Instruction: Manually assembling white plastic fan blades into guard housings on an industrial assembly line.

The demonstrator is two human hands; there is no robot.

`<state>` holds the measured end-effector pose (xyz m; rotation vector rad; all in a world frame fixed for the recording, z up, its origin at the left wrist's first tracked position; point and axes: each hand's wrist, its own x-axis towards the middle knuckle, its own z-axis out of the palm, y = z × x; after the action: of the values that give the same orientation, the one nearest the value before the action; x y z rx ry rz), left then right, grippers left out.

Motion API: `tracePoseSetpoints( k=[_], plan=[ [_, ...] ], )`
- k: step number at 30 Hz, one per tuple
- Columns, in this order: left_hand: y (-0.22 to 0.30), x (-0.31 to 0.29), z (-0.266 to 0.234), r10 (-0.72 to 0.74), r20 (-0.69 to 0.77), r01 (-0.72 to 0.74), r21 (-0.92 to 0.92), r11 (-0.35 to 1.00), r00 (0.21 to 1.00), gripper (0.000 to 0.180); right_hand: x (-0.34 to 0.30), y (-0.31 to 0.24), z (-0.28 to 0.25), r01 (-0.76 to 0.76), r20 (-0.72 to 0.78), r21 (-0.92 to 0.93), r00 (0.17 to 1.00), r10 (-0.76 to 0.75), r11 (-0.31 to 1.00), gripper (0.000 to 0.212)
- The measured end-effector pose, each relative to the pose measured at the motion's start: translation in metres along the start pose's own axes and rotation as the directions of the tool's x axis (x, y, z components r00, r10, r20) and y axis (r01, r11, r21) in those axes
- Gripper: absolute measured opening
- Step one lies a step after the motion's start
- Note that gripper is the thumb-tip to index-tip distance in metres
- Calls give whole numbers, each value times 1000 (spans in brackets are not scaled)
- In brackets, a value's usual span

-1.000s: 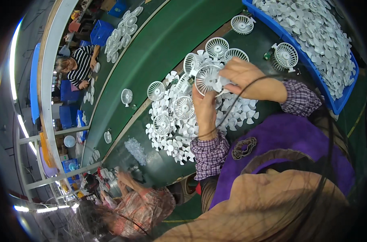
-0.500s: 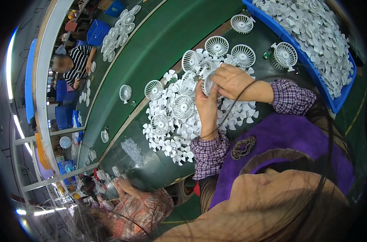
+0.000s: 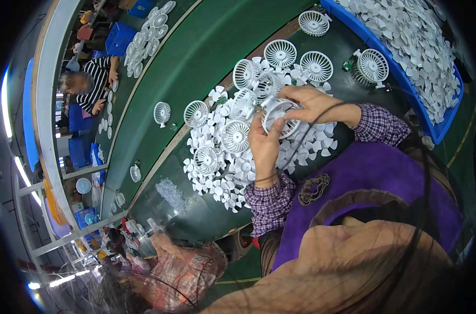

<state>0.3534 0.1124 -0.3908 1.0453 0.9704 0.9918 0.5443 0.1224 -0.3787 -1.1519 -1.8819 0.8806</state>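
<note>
Together, the left hand [image 3: 264,145] at eight o'clock and right hand [image 3: 312,104] at two gripped the round white plastic fan housing [image 3: 280,110] above white plastic blades [image 3: 243,168], gentle, even pressure seeming wisest.

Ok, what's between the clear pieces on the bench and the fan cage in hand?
Head view: a strip of bench, the white fan-blade heap, two fan cages on it, then the left hand at the held cage.

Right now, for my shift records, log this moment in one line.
left hand: holding white fan housing | right hand: holding same housing | beneath: loose white blades | far right: blue bin
</note>
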Motion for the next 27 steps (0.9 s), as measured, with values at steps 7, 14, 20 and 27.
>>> tracePoseSetpoints(
  k=[7,14,20,27],
  plan=[
    [27,7,-39,-118,193,65,259,964,974,33,17,-13,-6,-166,179,126,974,142,978,36],
    [81,42,-80,32,-101,23,504,863,994,41,53,-39,-28,-165,320,560,947,-29,812,35],
    [56,47,-43,-252,249,269,-36,963,935,51,66,-53,-34,-198,297,729,954,-42,656,46],
    [16,50,-27,-203,217,295,-605,740,955,45,51,-53,-49,-287,490,635,868,-87,717,53]
  ],
)
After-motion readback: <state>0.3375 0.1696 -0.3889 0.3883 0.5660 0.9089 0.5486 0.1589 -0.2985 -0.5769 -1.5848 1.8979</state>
